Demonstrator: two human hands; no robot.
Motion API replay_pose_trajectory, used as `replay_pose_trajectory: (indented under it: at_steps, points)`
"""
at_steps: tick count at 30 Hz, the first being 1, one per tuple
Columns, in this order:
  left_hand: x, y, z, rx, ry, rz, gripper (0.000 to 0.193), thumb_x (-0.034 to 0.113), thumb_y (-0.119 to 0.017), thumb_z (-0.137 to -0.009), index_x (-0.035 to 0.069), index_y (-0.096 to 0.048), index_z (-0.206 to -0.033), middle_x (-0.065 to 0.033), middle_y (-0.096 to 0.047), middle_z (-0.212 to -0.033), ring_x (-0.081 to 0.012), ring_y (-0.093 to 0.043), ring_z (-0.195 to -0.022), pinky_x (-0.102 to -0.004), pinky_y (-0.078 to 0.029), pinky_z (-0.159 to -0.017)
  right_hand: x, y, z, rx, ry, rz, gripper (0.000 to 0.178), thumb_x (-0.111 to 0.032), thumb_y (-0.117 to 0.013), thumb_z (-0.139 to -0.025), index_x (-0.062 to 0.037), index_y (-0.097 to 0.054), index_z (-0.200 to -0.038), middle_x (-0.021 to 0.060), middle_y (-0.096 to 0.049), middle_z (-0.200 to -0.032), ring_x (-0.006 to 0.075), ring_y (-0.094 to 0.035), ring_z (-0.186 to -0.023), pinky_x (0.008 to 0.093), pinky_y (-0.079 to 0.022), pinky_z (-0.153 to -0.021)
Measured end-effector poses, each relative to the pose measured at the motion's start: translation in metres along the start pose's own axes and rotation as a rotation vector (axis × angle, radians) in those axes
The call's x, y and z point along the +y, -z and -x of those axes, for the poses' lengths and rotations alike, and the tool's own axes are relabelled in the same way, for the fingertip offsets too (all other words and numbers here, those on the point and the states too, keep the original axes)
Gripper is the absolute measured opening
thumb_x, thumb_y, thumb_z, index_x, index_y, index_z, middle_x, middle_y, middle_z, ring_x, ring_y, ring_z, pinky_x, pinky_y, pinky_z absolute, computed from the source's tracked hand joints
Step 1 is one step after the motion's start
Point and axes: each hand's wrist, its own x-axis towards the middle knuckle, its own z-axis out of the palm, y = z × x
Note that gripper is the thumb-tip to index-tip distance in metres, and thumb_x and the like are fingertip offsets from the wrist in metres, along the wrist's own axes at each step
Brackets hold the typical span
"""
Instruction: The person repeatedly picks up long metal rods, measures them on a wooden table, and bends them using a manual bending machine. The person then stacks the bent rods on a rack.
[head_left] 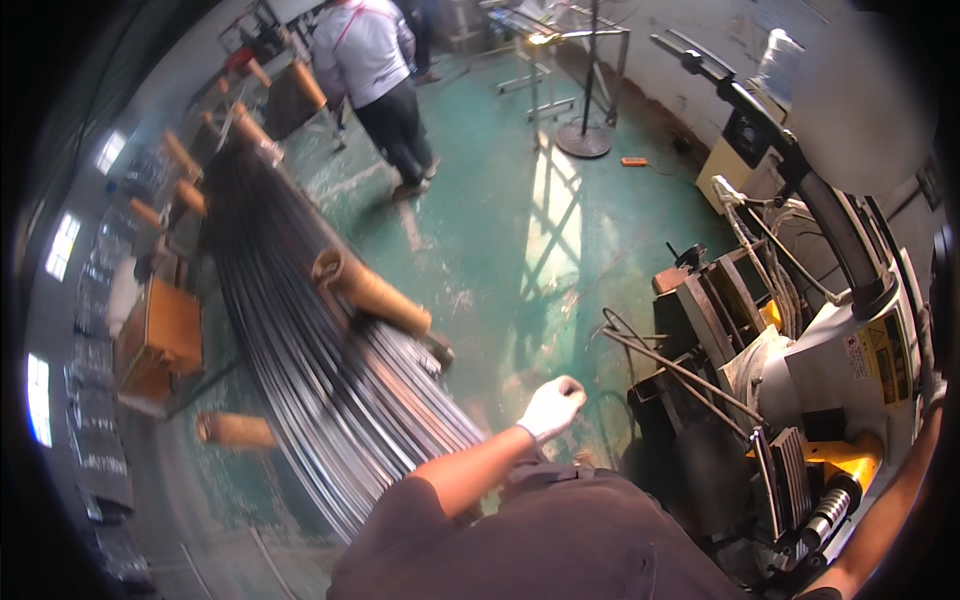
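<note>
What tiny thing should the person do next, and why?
I'd say turn the head a little to the right. The right hand is at the very edge of the view, beside the grey-and-yellow machine, so I can't tell what it touches. The gloved left hand is in plain view, apart from that machine.

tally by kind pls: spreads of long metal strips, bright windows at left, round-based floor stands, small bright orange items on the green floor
Spread of long metal strips: 1
Bright windows: 3
Round-based floor stand: 1
Small orange item: 1
Total: 6
</note>
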Motion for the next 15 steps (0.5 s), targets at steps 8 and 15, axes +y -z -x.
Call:
replay_pose_trajectory:
  at_steps: [8,15]
  points:
    - [-0.036,0.007,0.087,0.344,0.007,0.206,0.016,0.015,-0.065,-0.100,0.002,-0.070,-0.109,-0.0044,-0.069,-0.084,-0.0114,-0.063,-0.070,-0.0289,-0.052,-0.064,-0.157,-0.146,0.109,-0.375,0.474,-0.235,0.026,-0.017,-0.070,-0.105,-0.0023,-0.070,-0.126,0.0021,-0.070,-0.118,0.0104,-0.064,-0.108,0.0237,-0.049,-0.098]
    - [-0.113,0.010,0.223,0.526,0.085,0.166,0.015,0.012,-0.065,-0.101,0.001,-0.071,-0.111,-0.0066,-0.075,-0.098,-0.0156,-0.072,-0.094,-0.0320,-0.058,-0.088,-0.245,-0.292,0.293,-0.792,0.575,-0.275,0.028,-0.019,-0.079,-0.092,-0.0021,-0.076,-0.114,0.0149,-0.078,-0.106,0.0217,-0.074,-0.095,0.0336,-0.058,-0.088]
